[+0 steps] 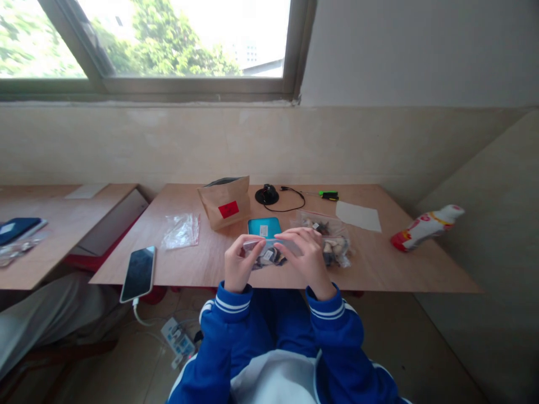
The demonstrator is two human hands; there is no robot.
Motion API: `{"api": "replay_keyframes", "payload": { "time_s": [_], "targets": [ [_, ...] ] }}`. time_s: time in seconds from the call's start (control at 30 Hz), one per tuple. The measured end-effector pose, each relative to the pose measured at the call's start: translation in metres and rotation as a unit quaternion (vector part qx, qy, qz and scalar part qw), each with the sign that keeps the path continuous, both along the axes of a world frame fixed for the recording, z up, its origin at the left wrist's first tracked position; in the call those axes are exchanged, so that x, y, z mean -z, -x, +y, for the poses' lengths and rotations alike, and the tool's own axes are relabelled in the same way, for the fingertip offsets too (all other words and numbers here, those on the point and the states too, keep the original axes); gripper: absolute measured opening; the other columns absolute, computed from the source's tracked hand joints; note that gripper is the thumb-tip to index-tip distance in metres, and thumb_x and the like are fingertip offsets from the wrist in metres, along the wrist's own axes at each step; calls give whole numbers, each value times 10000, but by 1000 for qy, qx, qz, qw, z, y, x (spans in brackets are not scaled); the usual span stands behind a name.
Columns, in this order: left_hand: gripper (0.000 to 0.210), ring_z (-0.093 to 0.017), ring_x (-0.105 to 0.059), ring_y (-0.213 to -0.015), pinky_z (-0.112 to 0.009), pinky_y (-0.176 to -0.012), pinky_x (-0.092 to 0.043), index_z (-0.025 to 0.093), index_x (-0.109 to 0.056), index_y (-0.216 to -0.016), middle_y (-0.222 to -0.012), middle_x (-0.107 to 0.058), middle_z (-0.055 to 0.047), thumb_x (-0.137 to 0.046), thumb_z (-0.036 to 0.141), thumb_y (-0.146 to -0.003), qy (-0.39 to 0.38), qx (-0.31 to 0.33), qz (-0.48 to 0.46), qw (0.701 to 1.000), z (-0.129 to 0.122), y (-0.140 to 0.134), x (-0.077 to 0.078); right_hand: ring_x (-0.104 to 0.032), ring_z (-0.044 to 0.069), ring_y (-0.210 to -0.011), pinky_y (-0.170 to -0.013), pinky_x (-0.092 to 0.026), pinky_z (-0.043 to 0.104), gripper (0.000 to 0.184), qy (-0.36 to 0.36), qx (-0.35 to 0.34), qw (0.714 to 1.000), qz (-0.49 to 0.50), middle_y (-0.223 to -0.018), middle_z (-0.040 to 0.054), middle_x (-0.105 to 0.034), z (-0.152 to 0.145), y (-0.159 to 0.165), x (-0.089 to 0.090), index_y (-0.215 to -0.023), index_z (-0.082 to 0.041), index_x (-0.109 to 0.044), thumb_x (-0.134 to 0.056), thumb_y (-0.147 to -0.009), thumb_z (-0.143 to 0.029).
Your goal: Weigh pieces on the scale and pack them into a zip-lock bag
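- Clear plastic bag [269, 253] of small parts sits at the table's [421, 269] near edge, pinched shut between your left hand [238, 264] and right hand [307, 258].
- Teal box [264, 226] at 12 o'clock, just behind.
- Phone [138, 273] at 9 o'clock; bottle [425, 226] at 3 o'clock.

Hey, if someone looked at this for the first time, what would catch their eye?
First, both hands at the table's near edge: the left hand and right hand pinch a small clear bag of dark bits between them. Then the brown paper bag with its red label behind, and the phone overhanging the table's left corner.
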State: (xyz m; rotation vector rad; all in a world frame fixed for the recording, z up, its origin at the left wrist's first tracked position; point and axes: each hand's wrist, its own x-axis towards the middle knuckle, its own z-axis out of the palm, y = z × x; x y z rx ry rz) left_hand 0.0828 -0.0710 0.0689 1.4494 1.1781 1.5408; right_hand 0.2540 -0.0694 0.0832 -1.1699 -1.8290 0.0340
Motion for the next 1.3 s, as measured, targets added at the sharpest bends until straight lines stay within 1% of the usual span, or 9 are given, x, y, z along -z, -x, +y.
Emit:
{"api": "replay_keyframes", "payload": {
  "time_s": [0.17,0.43,0.6,0.7,0.8,0.97,1.03,1.17,1.3],
  "targets": [
    [203,-147,-642,-750,-232,-673,-486,163,-696,-840,-808,-703,-36,-693,361,-796,7,21,15,1000,7,-2,-1,-611,200,-827,-835,-375,360,157,-4,-8,1000,-5,-796,9,-712,10,3,6,-801,-227,-682,-611,-902,-324],
    [213,-162,-660,-811,-254,-734,-500,163,-679,-858,-859,-708,-47,-671,372,-814,-5,46,29,999,19,-7,5,-585,204,-763,-753,-428,329,185,-6,3,1000,19,-749,32,-637,19,2,17,-774,-210,-639,-532,-922,-185],
    [174,-155,-653,-789,-255,-740,-495,173,-667,-836,-818,-701,-31,-650,346,-828,-18,9,49,999,22,-13,10,-560,224,-790,-754,-411,337,198,6,17,1000,-14,-764,47,-612,18,6,18,-785,-198,-609,-476,-910,-121],
    [134,-149,-647,-762,-252,-723,-496,177,-649,-803,-788,-692,-20,-648,310,-824,-21,-24,37,999,22,-15,14,-565,224,-804,-768,-401,335,127,32,-8,999,-37,-802,50,-637,18,10,18,-833,-195,-614,-518,-917,-195],
    [147,-149,-642,-760,-254,-723,-495,181,-639,-804,-793,-681,-18,-648,326,-826,-21,-17,23,999,21,-17,18,-578,219,-802,-759,-391,327,132,40,-34,998,-46,-815,47,-659,21,14,21,-863,-194,-628,-525,-930,-242],
    [277,-133,-594,-723,-242,-690,-458,183,-639,-847,-778,-645,-13,-512,420,-914,-7,11,16,1000,17,-20,24,-590,205,-761,-732,-377,318,227,39,-20,999,-19,-758,34,-659,27,17,26,-759,-194,-619,-467,-894,-92],
    [363,-117,-536,-635,-229,-623,-423,179,-620,-766,-678,-599,8,-470,470,-923,11,-17,-1,1000,17,-23,25,-593,207,-755,-726,-381,316,243,44,-21,998,-27,-745,33,-658,27,17,27,-756,-195,-628,-459,-867,-59],
    [472,-99,-442,-526,-223,-521,-361,173,-550,-633,-554,-516,32,-513,589,-853,44,-53,-95,993,24,-30,28,-605,206,-773,-717,-410,301,269,66,-19,997,-35,-814,50,-676,26,17,29,-859,-201,-672,-435,-876,-74],
    [535,-110,-478,-534,-234,-531,-387,163,-573,-610,-559,-551,8,-497,643,-833,85,-21,-129,988,30,-40,36,-641,203,-819,-749,-445,296,291,102,-49,993,-36,-902,56,-719,26,-1,29,-920,-202,-686,-432,-867,-69]
  ]
}}
